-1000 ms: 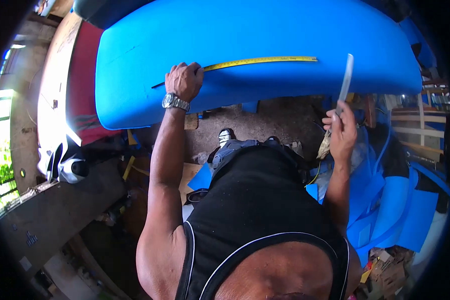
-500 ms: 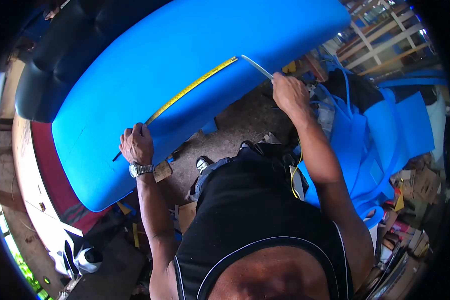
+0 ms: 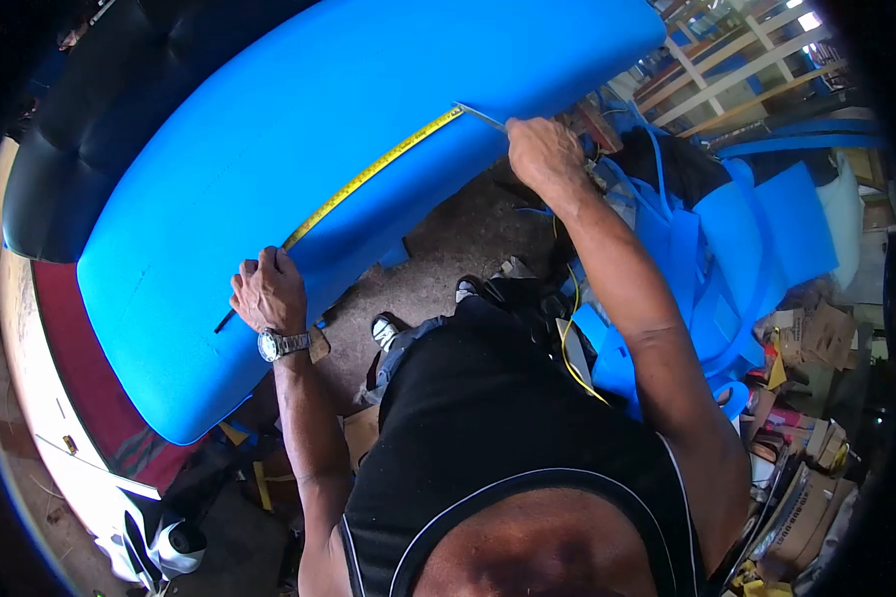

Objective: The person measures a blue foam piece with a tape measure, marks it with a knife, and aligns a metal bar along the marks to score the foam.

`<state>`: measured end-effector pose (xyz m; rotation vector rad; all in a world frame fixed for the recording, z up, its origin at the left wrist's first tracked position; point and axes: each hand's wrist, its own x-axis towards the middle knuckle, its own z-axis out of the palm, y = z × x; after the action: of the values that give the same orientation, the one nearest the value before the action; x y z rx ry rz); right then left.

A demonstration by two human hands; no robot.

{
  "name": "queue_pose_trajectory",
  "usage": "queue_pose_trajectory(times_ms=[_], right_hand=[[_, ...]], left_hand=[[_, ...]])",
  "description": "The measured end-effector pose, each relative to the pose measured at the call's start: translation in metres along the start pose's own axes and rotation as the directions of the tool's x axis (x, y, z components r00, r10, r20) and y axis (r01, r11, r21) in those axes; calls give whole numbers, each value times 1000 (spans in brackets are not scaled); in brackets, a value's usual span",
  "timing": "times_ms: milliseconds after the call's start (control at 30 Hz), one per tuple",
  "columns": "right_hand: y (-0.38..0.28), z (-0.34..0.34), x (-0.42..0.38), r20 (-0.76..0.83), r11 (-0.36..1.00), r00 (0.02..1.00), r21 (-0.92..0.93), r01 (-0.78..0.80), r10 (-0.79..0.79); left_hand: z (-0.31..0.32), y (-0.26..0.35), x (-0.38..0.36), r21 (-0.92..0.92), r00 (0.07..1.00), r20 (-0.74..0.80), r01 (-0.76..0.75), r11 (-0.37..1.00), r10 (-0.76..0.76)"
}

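A long blue foam sheet point(image 3: 348, 109) with a rounded end stretches across the front of me. My left hand point(image 3: 269, 292), with a watch on its wrist, pinches one end of a yellow measuring tape point(image 3: 373, 174) against the foam. A thin dark strip point(image 3: 226, 320) sticks out past that hand. My right hand point(image 3: 546, 157) grips a knife point(image 3: 483, 115), whose handle is hidden in the fist. Its blade tip lies on the foam right at the far end of the tape. Faint dark lines mark the blue surface left of the tape.
Black padded upholstery point(image 3: 55, 189) runs along the far left, above a maroon panel point(image 3: 80, 368). Blue foam offcuts point(image 3: 757, 234) are heaped at the right, with cardboard boxes point(image 3: 801, 522) below. A wooden lattice point(image 3: 742, 75) stands at the back right. My shoes point(image 3: 385, 330) are on the floor.
My right hand has moved left and slightly up, bringing the knife tip to the tape's end. The left hand still holds the tape. The whole view has shifted slightly.
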<state>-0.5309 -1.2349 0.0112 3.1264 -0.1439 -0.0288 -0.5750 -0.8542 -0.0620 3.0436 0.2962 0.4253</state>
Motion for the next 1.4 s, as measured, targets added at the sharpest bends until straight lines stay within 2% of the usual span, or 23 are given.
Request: queue_pose_trajectory(times_ms=[133,200,267,333,433,533,567,667,767,900,1067,1233,1333,1400], right_hand=[[5,6,-21,33,1000,999,1,-31,31],[20,2,-55,218,994,971,-54,-92,102],[46,32,-90,248,985,954,-74,-153,167],[72,51,-119,299,957,910,-75,-279,288],[105,79,-143,284,926,893,39,-376,350],[138,78,-153,299,880,856,95,-466,421],[159,94,-153,253,887,889,172,-429,382],[194,90,-119,229,850,892,282,-445,390],[235,87,-88,169,810,922,441,-386,347],[269,73,-67,218,787,927,489,-375,306],[289,71,-47,235,758,938,554,-344,254],[282,59,-33,208,730,954,615,-299,215],[269,55,-37,269,642,927,669,-375,261],[270,56,-32,230,684,942,647,-337,246]], left_hand=[[-1,-2,2,-16,1000,0,-12,1000,12],[-1,-2,2,-45,1000,10,-17,999,18],[2,-8,5,-79,999,3,-41,996,41],[2,-11,7,-145,998,18,-61,988,64],[-19,-8,15,-255,996,8,-86,963,91],[-45,39,16,-306,990,46,-117,945,137],[-48,62,19,-324,984,11,-164,932,177],[-32,139,39,-384,964,44,-225,895,262],[-12,190,52,-319,970,141,-145,937,198],[-7,204,46,-259,971,230,0,966,62],[0,223,44,-202,981,193,18,979,22],[-6,231,40,-180,984,180,44,983,-11],[-7,239,38,-163,991,129,-4,987,26],[-6,247,34,-115,991,131,0,993,15]])
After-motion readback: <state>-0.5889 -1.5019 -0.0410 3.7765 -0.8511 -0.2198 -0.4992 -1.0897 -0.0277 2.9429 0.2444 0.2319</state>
